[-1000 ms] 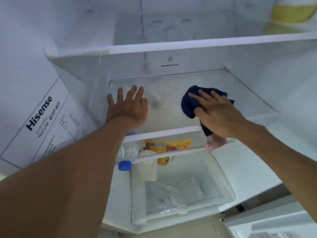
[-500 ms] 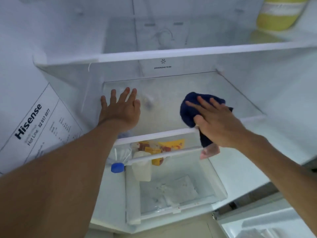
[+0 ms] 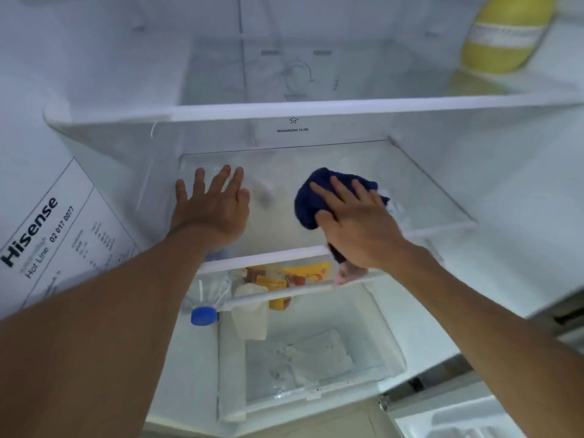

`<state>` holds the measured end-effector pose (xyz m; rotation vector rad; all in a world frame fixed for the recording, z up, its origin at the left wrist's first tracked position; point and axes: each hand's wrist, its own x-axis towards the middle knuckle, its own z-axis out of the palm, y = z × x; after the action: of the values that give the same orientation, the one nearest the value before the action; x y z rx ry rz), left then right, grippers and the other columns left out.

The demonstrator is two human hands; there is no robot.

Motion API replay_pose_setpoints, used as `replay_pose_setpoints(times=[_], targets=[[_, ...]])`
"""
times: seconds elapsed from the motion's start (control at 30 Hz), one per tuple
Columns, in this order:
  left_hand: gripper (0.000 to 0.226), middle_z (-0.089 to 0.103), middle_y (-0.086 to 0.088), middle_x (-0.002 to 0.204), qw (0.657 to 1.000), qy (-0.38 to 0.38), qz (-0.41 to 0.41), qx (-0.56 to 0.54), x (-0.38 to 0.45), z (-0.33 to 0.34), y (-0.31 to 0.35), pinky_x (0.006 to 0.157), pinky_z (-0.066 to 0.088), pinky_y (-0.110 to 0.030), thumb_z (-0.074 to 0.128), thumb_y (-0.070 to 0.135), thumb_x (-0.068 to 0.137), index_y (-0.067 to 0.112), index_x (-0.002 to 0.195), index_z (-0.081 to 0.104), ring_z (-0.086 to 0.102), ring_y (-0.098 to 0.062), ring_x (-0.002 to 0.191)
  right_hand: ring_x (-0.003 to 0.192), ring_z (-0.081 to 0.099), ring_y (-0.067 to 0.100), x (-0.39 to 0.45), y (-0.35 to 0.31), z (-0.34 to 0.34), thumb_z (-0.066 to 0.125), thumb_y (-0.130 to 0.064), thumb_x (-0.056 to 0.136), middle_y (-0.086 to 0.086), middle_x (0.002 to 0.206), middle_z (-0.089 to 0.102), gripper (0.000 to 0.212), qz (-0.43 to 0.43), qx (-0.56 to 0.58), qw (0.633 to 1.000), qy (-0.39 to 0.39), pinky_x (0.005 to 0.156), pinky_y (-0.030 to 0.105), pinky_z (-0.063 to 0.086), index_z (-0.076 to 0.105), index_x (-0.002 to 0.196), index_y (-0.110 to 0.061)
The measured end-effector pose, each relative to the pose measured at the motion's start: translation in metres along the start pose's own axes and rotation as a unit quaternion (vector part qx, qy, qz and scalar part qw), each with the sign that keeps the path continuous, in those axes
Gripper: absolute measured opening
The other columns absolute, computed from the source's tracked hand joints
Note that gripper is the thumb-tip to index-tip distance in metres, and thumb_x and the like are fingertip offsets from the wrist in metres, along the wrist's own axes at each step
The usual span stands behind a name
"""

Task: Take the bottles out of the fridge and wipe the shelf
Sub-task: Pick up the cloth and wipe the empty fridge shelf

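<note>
The glass fridge shelf (image 3: 426, 188) carries no bottles and shows wet smears. My left hand (image 3: 211, 210) lies flat on its left side, fingers spread, holding nothing. My right hand (image 3: 357, 229) presses a dark blue cloth (image 3: 311, 197) down on the middle of the shelf; the cloth bunches under my palm and a corner hangs over the front edge. A clear bottle with a blue cap (image 3: 203, 315) lies on its side on the level below, partly hidden by the shelf rim.
A yellow container (image 3: 505, 36) stands on the upper shelf at the right. Below the wiped shelf are yellow food packets (image 3: 303, 273), a white jug (image 3: 249, 314) and a clear drawer (image 3: 316, 358). A Hisense label (image 3: 41, 241) covers the left wall.
My right hand and the cloth have slid slightly toward the back of the shelf. My left hand stays flat in place. The view has tilted up a little.
</note>
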<state>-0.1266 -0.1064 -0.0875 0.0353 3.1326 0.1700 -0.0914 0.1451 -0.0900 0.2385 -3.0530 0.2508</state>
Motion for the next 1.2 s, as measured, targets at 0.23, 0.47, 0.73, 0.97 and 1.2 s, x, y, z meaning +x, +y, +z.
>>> replay_pose_setpoints(times=[0.23, 0.47, 0.73, 0.97, 1.2], targets=[[0.060, -0.002, 0.011, 0.174, 1.000, 0.012, 0.020, -0.014, 0.001, -0.003, 0.009, 0.126, -0.003, -0.059, 0.008, 0.049, 0.107, 0.036, 0.165, 0.005, -0.003, -0.031, 0.161, 0.151, 0.010, 0.045, 0.082, 0.057, -0.022, 0.013, -0.052, 0.091, 0.016, 0.168, 0.011, 0.074, 0.205, 0.005, 0.979, 0.003, 0.121, 0.059, 0.000, 0.016, 0.159, -0.024], [0.057, 0.015, 0.004, 0.173, 0.999, 0.040, 0.016, -0.024, 0.000, 0.003, 0.001, 0.125, 0.008, -0.059, 0.019, 0.048, 0.107, 0.036, 0.163, 0.019, 0.012, -0.033, 0.159, 0.153, 0.001, 0.042, 0.048, -0.067, 0.011, 0.015, -0.053, 0.099, 0.014, 0.169, 0.004, 0.070, 0.085, 0.022, 0.996, -0.025, 0.123, 0.054, -0.003, 0.009, 0.161, -0.023], [0.056, 0.069, -0.006, 0.114, 0.986, 0.124, -0.011, -0.112, -0.023, -0.016, 0.047, 0.092, 0.043, -0.047, 0.041, 0.073, 0.094, 0.036, 0.117, 0.077, 0.058, -0.034, 0.109, 0.128, 0.043, 0.039, 0.054, 0.009, -0.028, 0.035, -0.054, 0.100, 0.013, 0.142, 0.052, 0.056, 0.075, 0.035, 0.996, -0.020, 0.103, 0.048, 0.041, 0.052, 0.137, -0.016], [0.030, 0.068, 0.002, 0.102, 0.942, -0.055, -0.163, -0.288, -0.018, -0.038, 0.105, 0.103, 0.046, -0.048, 0.066, 0.056, 0.084, 0.043, 0.103, 0.047, 0.059, -0.032, 0.112, 0.083, 0.064, 0.016, 0.040, 0.006, -0.046, 0.060, -0.018, 0.094, 0.004, 0.100, 0.066, 0.026, 0.070, 0.358, 0.931, -0.035, 0.061, 0.026, 0.051, 0.053, 0.116, -0.030], [0.034, 0.071, -0.004, 0.108, 0.871, -0.015, -0.081, -0.485, -0.073, -0.069, 0.095, 0.090, 0.055, -0.036, 0.054, 0.012, 0.100, 0.041, 0.117, 0.055, 0.068, -0.026, 0.102, 0.086, 0.074, 0.029, -0.022, -0.002, -0.082, 0.067, -0.007, 0.089, 0.012, 0.094, 0.076, 0.023, 0.101, 0.539, 0.836, -0.033, 0.077, 0.039, 0.062, 0.076, 0.102, -0.024]])
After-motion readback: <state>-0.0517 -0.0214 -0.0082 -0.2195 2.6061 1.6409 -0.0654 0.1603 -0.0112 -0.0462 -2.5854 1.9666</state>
